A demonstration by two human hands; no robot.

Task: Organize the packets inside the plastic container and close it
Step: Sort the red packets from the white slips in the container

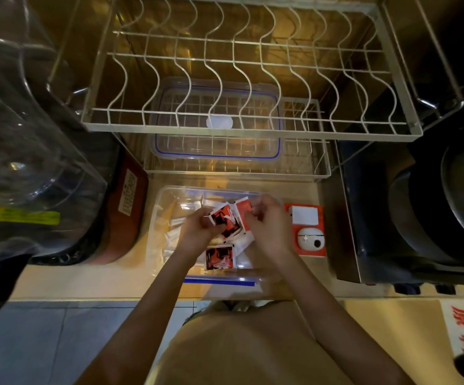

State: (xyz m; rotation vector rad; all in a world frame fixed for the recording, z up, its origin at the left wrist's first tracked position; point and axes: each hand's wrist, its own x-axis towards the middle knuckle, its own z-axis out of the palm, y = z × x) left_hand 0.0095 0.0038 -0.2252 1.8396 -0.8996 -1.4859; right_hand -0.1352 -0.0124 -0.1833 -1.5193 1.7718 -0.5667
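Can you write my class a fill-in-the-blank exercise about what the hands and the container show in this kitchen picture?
1. Both hands, left and right, hold red-and-black packets above the clear plastic ____.
2. The clear blue-trimmed lid lies on the lower wire ____.
3. The container is still ____, without its lid.
4. The orange box sits to the container's ____.

Answers: container; rack; open; right

bare forearms (144, 309) (tan top (242, 351))

white wire dish rack (242, 79) above the counter (86, 279) — dark cooker (447, 212) at right, orange box (308, 232) beside it
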